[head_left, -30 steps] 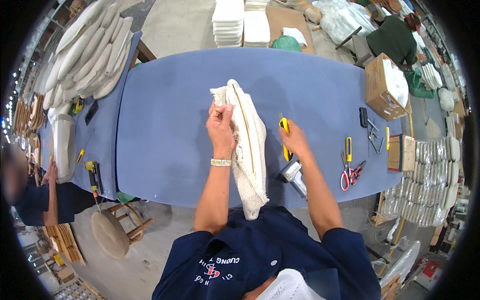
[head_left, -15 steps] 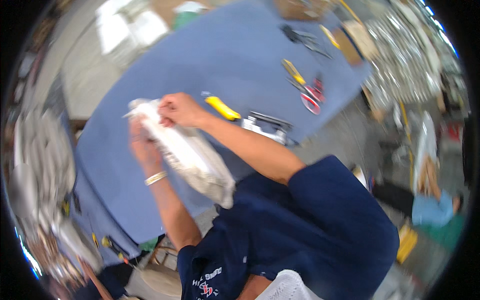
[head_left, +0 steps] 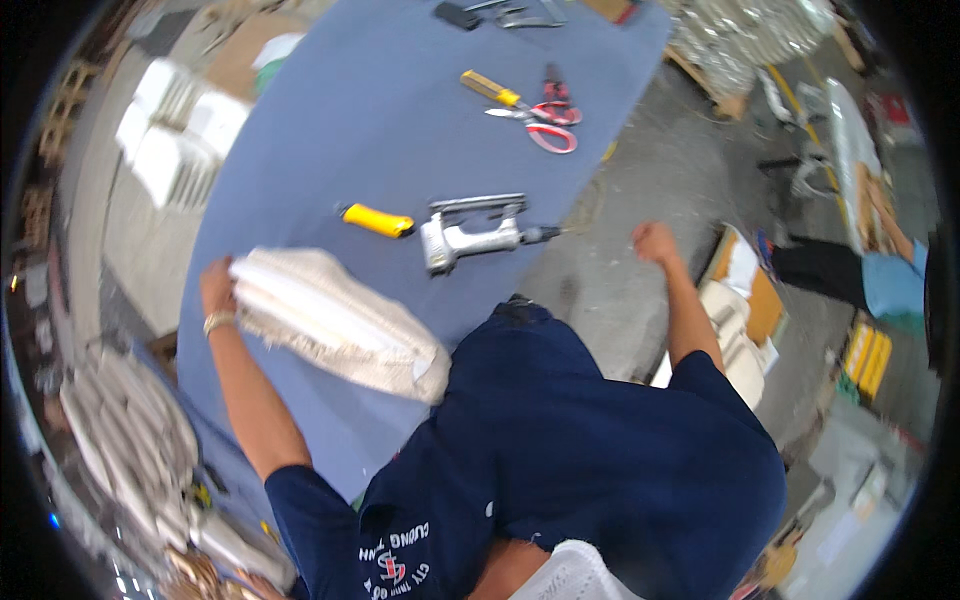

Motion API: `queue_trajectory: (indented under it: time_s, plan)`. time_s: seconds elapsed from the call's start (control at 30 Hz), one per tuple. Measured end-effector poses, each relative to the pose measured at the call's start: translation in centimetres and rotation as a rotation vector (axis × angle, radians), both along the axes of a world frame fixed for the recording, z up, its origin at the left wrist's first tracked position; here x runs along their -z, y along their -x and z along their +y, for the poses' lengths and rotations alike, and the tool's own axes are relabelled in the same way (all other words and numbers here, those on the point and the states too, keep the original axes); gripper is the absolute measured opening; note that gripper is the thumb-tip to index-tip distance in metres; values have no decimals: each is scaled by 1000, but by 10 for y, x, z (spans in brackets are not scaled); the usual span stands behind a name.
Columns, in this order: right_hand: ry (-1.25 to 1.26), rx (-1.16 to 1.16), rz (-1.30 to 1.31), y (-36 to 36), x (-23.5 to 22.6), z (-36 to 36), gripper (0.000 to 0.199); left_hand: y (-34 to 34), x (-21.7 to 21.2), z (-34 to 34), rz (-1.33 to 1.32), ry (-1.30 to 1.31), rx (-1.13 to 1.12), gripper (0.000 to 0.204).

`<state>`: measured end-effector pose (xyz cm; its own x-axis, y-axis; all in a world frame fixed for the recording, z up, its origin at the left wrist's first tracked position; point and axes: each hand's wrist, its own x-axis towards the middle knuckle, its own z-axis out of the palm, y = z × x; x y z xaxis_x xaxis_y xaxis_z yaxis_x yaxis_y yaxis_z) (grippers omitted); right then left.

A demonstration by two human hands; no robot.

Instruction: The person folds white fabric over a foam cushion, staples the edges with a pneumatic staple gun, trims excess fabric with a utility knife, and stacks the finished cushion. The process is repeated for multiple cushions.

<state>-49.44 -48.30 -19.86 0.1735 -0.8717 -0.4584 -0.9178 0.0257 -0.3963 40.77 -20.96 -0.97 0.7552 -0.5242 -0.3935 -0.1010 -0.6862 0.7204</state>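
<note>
A cream, fabric-covered padded piece [head_left: 345, 325] with a white strip along it lies aslant over the blue-covered table, its near end against my shirt. My left hand [head_left: 217, 288] grips its far left end, the fingers partly hidden by the cloth. Out to the right, past the table edge and above the floor, my right hand [head_left: 655, 243] is closed; whatever is in it cannot be made out. Beyond the padded piece lie a yellow-handled cutter [head_left: 378, 220] and a silver staple gun [head_left: 478, 235], neither touched.
Red-handled scissors [head_left: 548, 128], a yellow-handled screwdriver [head_left: 490, 87] and dark tools lie farther up the blue table [head_left: 400, 130]. Cream padded pieces [head_left: 130, 430] are piled at the left. White bundles [head_left: 180, 130] stand beyond the table; another person [head_left: 890, 285] works at the far right.
My right hand has left the padded piece and swung far out to the right. My left hand and the piece's far end have shifted left and down. The view has also turned.
</note>
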Motion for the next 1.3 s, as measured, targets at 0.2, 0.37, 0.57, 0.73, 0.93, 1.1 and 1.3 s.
queue_trajectory:
  time_s: [0.2,0.37,0.57,0.73,0.93,1.1,1.3]
  plan:
    - [140,390,-641,-148,-100,-60,49,81,-127,23,-144,322,-328,31]
    - [-95,12,-902,-289,-147,-30,36,185,-197,149,-352,749,-518,43]
    - [-543,-464,-916,-451,-168,78,33,335,-96,311,-224,917,-868,67]
    - [-584,-849,-1053,-533,-190,180,45,440,-33,314,-37,1163,-1077,81]
    - [-101,-1390,-808,-545,-232,253,50,491,-31,322,35,940,-961,100]
    - [-334,-1569,-774,-497,-218,255,25,465,-39,304,321,909,-1125,77]
    - [-891,-1215,-406,-447,-173,224,43,473,-6,259,346,1252,-1221,55]
